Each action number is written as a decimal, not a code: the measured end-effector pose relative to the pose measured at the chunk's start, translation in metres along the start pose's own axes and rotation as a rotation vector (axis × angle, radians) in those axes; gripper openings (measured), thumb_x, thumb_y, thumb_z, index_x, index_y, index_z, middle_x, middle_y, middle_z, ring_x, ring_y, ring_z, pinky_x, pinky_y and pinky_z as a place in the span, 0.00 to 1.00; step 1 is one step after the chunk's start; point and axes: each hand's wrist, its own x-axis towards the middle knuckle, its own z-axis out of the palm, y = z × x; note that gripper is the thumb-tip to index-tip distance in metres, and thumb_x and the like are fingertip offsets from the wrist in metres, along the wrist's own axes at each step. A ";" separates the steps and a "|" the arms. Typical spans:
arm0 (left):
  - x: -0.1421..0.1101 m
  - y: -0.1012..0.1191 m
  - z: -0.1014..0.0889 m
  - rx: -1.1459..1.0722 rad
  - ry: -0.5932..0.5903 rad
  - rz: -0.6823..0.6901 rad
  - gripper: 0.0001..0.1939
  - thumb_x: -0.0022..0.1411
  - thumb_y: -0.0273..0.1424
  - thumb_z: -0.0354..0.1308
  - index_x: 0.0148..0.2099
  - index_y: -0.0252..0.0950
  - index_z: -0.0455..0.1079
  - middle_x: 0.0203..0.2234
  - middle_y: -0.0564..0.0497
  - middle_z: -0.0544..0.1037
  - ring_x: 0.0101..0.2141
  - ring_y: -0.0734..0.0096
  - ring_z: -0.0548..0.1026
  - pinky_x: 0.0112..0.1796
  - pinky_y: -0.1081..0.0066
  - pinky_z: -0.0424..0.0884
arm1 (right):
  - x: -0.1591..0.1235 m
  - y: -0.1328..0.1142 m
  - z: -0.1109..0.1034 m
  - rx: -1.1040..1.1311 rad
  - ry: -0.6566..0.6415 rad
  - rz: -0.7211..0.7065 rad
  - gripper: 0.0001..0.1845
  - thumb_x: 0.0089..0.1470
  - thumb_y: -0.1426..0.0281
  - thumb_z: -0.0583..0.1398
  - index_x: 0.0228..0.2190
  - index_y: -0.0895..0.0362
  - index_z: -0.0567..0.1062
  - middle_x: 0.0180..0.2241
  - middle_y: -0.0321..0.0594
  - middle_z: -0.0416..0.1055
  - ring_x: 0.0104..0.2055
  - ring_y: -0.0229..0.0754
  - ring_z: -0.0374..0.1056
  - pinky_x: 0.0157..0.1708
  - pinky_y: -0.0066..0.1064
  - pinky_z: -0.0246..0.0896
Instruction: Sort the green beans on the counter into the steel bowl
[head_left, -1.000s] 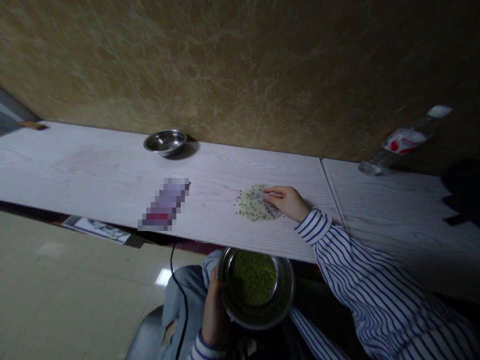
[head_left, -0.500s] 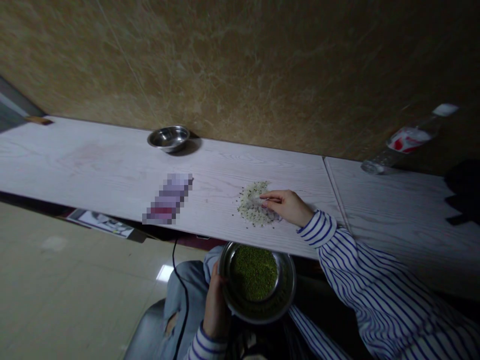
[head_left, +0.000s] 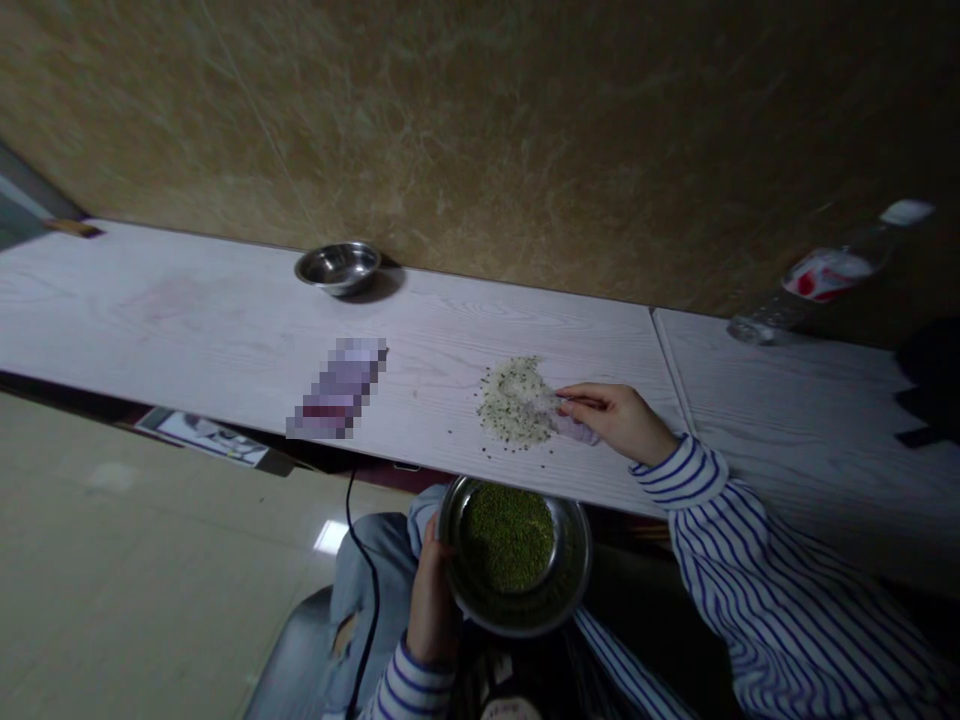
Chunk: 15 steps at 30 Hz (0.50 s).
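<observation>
My left hand (head_left: 433, 598) grips the left rim of a steel bowl (head_left: 576, 575), held over my lap below the table edge. Green mung beans (head_left: 510, 540) cover its bottom. On the table lies a pile of white, rice-like grains (head_left: 516, 395) with dark green beans scattered through it. Just right of the pile, my right hand (head_left: 622, 418) is closed, thumb against fingers, on a crumpled clear plastic bag (head_left: 577, 430). The bag's left end touches the grains.
A second steel bowl (head_left: 339, 268) stands near the wall, and a pixelated flat object (head_left: 337, 388) lies left of the pile. At the right are a clear bottle (head_left: 829, 272) with a white cap and a dark object (head_left: 930, 385). A black cable (head_left: 371, 590) hangs at my leg.
My right hand has moved right with the plastic bag, drawing it away from over the pile. More of the grains show. My left hand and the bowl have hardly moved.
</observation>
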 end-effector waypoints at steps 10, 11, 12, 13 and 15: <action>-0.001 0.000 -0.003 0.024 -0.019 0.026 0.23 0.55 0.41 0.66 0.52 0.40 0.81 0.50 0.47 0.83 0.58 0.48 0.73 0.60 0.55 0.65 | 0.006 -0.020 0.029 -0.099 -0.104 -0.119 0.12 0.57 0.74 0.65 0.42 0.52 0.86 0.42 0.42 0.85 0.42 0.45 0.81 0.47 0.40 0.77; -0.001 0.000 -0.003 0.016 -0.013 0.022 0.23 0.55 0.41 0.66 0.51 0.40 0.81 0.49 0.46 0.83 0.57 0.48 0.73 0.60 0.55 0.66 | 0.008 -0.020 0.028 -0.107 -0.099 -0.121 0.12 0.57 0.74 0.64 0.42 0.52 0.86 0.42 0.42 0.85 0.42 0.45 0.81 0.47 0.40 0.77; 0.000 0.000 -0.003 0.007 -0.008 0.017 0.22 0.54 0.41 0.67 0.51 0.40 0.81 0.49 0.47 0.83 0.57 0.47 0.74 0.60 0.55 0.66 | 0.009 -0.020 0.026 -0.116 -0.092 -0.118 0.12 0.58 0.73 0.64 0.42 0.52 0.86 0.41 0.41 0.85 0.41 0.45 0.81 0.46 0.40 0.77; 0.000 0.000 -0.003 -0.002 -0.003 0.013 0.22 0.53 0.41 0.67 0.50 0.40 0.81 0.48 0.47 0.83 0.57 0.47 0.74 0.59 0.54 0.66 | 0.008 -0.021 0.023 -0.125 -0.081 -0.113 0.12 0.58 0.73 0.64 0.42 0.52 0.86 0.41 0.41 0.85 0.40 0.45 0.81 0.46 0.39 0.77; 0.000 0.001 -0.002 -0.019 0.004 0.010 0.22 0.51 0.39 0.68 0.49 0.40 0.82 0.48 0.47 0.83 0.57 0.47 0.73 0.60 0.55 0.66 | 0.004 -0.020 0.014 -0.135 -0.053 -0.104 0.13 0.58 0.71 0.63 0.43 0.53 0.86 0.41 0.42 0.85 0.39 0.45 0.81 0.45 0.38 0.77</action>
